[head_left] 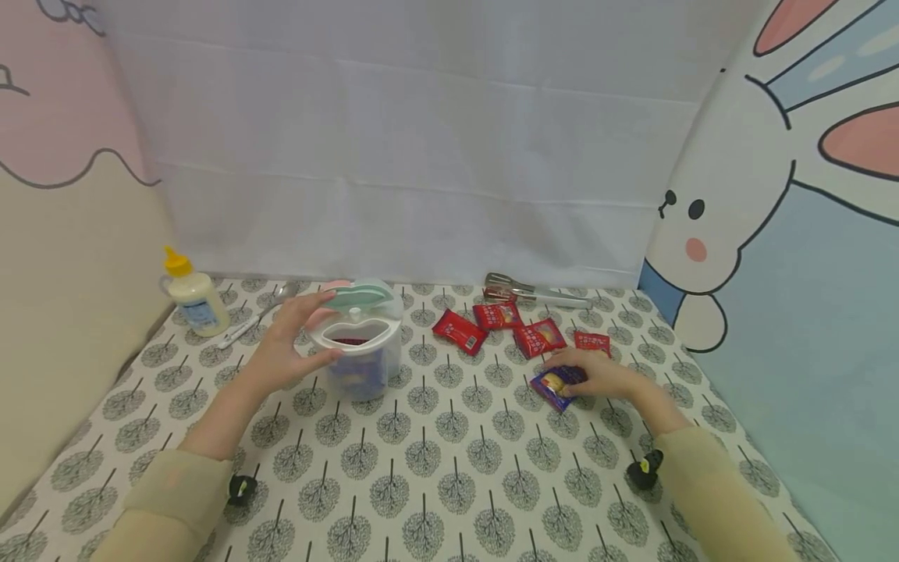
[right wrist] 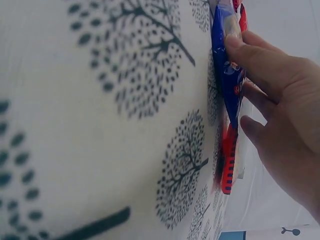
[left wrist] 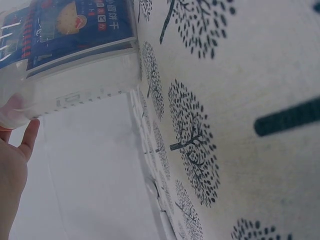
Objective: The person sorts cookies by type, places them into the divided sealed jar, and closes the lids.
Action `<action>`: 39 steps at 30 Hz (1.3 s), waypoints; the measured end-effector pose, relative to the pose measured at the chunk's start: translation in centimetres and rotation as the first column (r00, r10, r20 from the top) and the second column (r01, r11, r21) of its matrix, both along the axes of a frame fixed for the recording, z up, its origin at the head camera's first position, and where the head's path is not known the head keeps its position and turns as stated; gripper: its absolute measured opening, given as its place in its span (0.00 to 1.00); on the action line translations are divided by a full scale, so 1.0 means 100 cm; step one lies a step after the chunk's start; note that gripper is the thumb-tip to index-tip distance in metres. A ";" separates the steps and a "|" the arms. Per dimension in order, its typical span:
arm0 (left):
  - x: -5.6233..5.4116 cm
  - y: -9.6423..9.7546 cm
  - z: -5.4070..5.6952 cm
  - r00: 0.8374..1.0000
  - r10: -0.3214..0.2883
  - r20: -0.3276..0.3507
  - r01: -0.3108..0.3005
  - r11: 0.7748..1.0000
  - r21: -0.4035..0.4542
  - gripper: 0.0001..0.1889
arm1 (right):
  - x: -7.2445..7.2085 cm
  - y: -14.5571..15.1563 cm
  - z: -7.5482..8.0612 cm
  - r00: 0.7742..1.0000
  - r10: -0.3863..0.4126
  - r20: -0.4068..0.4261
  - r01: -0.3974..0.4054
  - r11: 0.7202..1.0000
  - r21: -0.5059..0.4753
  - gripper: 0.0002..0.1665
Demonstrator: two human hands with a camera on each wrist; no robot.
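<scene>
A clear plastic storage container (head_left: pixel 358 375) with pink, green and white sections on its top stands left of centre. Through its front opening and wall, blue packets (left wrist: pixel 82 30) show inside. My left hand (head_left: pixel 291 339) holds the container from the left, thumb at the front rim and fingers at the pink part of the top. To the right, my right hand (head_left: pixel 586 371) pinches a blue biscuit packet (head_left: pixel 551 390) between thumb and fingers. In the right wrist view the packet (right wrist: pixel 227 70) stands tilted on edge close to the tablecloth.
Several red packets (head_left: pixel 460 332) lie behind and left of my right hand. Metal tongs (head_left: pixel 541 295) lie at the back by the white curtain. A yellow-capped bottle (head_left: pixel 198 300) and a spoon (head_left: pixel 256 316) are at the back left. A tree-print cloth (head_left: pixel 421 492) covers the table.
</scene>
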State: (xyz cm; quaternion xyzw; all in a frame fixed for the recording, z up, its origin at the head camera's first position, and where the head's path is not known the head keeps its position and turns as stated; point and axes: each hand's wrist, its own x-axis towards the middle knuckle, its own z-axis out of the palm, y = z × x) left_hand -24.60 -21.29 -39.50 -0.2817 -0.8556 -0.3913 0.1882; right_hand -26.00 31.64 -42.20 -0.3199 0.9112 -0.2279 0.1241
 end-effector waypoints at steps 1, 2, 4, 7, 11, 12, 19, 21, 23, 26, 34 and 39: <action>0.000 0.000 0.000 1.000 -0.001 -0.002 0.001 1.000 0.001 0.47 | -0.001 -0.001 -0.001 1.000 -0.009 -0.009 0.009 1.000 0.016 0.28; 0.000 0.000 0.000 1.000 -0.003 -0.005 0.003 1.000 0.002 0.47 | -0.001 -0.002 0.000 1.000 -0.022 -0.017 0.022 0.999 0.029 0.29; 0.000 -0.001 0.001 1.000 -0.008 -0.003 0.008 1.000 0.002 0.47 | -0.001 -0.004 0.000 0.998 -0.043 -0.035 0.045 0.997 0.055 0.29; 0.000 0.000 0.001 1.000 -0.002 0.009 0.002 1.000 -0.001 0.47 | -0.001 -0.007 0.002 0.996 -0.079 -0.049 0.082 0.995 0.065 0.30; -0.001 0.000 0.002 1.000 0.003 0.012 -0.003 1.000 -0.007 0.47 | -0.001 -0.010 0.006 0.989 -0.140 -0.036 0.141 0.989 0.033 0.31; -0.001 0.000 0.002 1.000 0.003 0.008 -0.003 1.000 -0.007 0.47 | -0.002 -0.010 0.007 0.988 -0.153 -0.029 0.154 0.988 0.029 0.30; -0.001 0.000 0.001 1.000 0.014 0.017 -0.014 1.000 -0.008 0.47 | -0.002 -0.017 0.020 0.990 -0.134 -0.033 0.134 0.991 0.004 0.27; 0.000 0.000 0.002 1.000 0.015 0.024 -0.015 1.000 -0.005 0.47 | -0.001 -0.021 0.025 0.992 -0.106 -0.072 0.106 0.994 -0.011 0.26; 0.000 0.001 0.002 1.000 0.008 0.020 -0.008 1.000 0.000 0.47 | 0.000 -0.026 0.032 0.989 -0.091 -0.117 0.089 0.996 -0.026 0.26; 0.000 0.001 0.003 1.000 -0.004 0.001 0.004 1.000 0.007 0.47 | 0.002 -0.034 0.041 0.980 -0.105 -0.168 0.095 0.994 -0.062 0.27; 0.001 0.002 0.004 1.000 -0.014 -0.012 0.014 1.000 0.007 0.46 | 0.006 -0.057 0.070 0.965 -0.098 -0.245 0.071 0.991 -0.116 0.31; 0.003 0.002 0.005 1.000 -0.003 0.008 0.003 1.000 0.005 0.47 | 0.008 -0.075 0.089 0.950 -0.009 -0.311 -0.022 0.995 -0.097 0.27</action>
